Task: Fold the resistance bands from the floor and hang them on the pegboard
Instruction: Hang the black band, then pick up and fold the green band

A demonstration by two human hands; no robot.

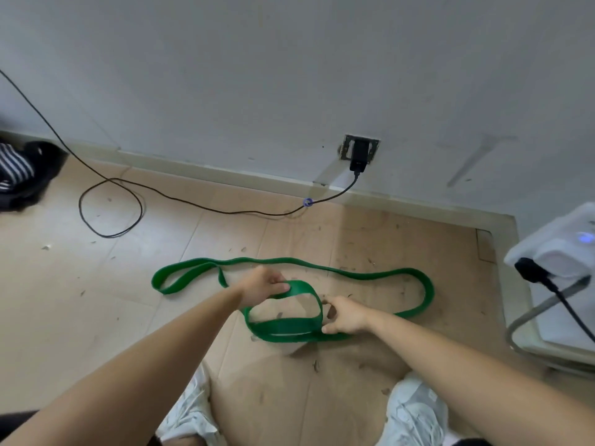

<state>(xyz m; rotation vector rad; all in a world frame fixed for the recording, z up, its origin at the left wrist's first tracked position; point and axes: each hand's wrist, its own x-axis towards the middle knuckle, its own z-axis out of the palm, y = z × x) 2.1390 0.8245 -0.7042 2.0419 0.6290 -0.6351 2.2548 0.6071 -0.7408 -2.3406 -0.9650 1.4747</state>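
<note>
Currently the left hand (267, 284) is closed round the top of a small loop formed in the long, flat green rubber resistance band (286, 328). The right hand (344, 317) pinches the gathered layers at the loop's right side. The rest of the band is spread in wide curves over the beige tiled floor (96, 300). A twist is seen near its left end, and the folds may be bunched if it is not flattened. The springy rubber could also be let slip from the pinch, undoing the loop. No pegboard is in view.
</note>
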